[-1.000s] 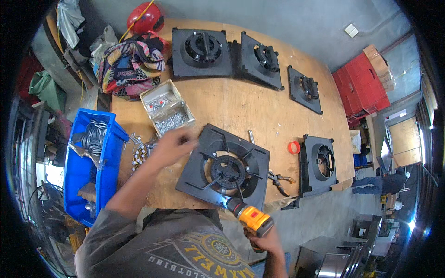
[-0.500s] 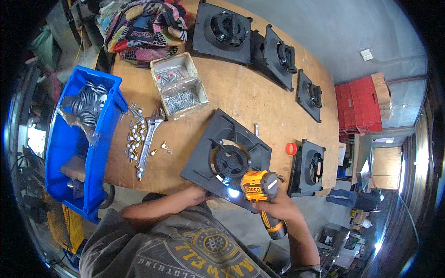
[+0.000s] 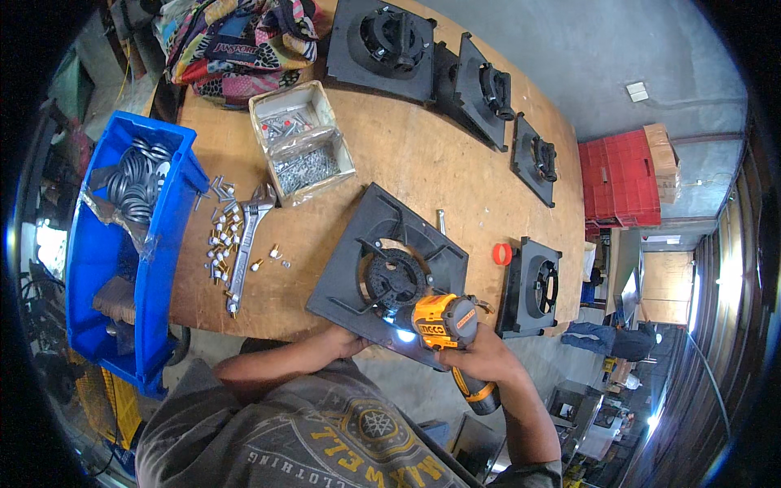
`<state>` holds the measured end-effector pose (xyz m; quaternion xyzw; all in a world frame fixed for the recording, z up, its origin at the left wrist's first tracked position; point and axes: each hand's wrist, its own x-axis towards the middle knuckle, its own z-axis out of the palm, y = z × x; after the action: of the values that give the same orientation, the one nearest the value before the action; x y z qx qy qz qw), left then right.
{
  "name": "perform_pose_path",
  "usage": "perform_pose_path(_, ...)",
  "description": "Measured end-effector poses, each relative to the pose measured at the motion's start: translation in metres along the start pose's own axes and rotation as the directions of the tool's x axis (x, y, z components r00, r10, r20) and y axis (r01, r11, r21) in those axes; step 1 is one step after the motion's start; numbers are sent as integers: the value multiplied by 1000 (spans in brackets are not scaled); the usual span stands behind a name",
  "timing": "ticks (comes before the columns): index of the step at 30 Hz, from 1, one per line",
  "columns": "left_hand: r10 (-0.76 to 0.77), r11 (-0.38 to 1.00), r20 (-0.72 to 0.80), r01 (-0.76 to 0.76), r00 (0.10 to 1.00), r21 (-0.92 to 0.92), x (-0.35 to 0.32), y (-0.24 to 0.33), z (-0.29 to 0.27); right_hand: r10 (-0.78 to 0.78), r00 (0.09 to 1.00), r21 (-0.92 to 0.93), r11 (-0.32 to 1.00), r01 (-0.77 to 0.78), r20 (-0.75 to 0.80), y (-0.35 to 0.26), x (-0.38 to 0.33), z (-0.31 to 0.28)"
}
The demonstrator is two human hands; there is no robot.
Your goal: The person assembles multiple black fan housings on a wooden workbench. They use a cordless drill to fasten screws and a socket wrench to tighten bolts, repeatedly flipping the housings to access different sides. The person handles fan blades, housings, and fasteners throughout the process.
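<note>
A black square stove plate [image 3: 358,252] with a round burner [image 3: 394,278] in its middle lies near the table's front edge. My right hand [image 3: 480,358] grips an orange and black cordless drill [image 3: 443,325]; its lit tip points at the burner's near side. My left hand [image 3: 346,342] holds the near edge of the same plate, fingers partly hidden under it.
A wooden table [image 3: 423,154] carries several more black stove plates [image 3: 390,41] along its far and right sides. A blue bin [image 3: 175,203] of metal rings sits left. Nearby are an adjustable wrench [image 3: 248,236], loose screws [image 3: 218,248], a screw box [image 3: 301,150], a red cap [image 3: 502,254] and a colourful bag [image 3: 236,37].
My left hand left the plate's far left side and came back to its near edge. My right hand brought the drill up from the table edge onto the burner. The view tilted down.
</note>
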<state>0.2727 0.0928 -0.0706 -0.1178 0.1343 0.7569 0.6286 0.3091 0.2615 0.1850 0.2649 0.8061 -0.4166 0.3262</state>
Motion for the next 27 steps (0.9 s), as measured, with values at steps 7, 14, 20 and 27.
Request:
perform_pose_path(7, 1, 1000, 9, -1, 1000, -1, -3, 5, 2, -38, 999, -145, 988, 43, 33, -4, 5, -7)
perform_pose_path(14, 18, 1000, 54, -19, 998, 20, 0, 8, 6, -69, 995, -354, 931, 92, 76, -19, 18, -18)
perform_pose_path(20, 9, 1000, 44, -9, 999, 9, 1, 5, -3, -51, 988, -431, 896, 110, 145, -30, 27, -27)
perform_pose_path(27, 14, 1000, 47, -14, 999, 3, 1, -3, -16, -3, 989, -458, 886, 72, 149, -26, 36, -30)
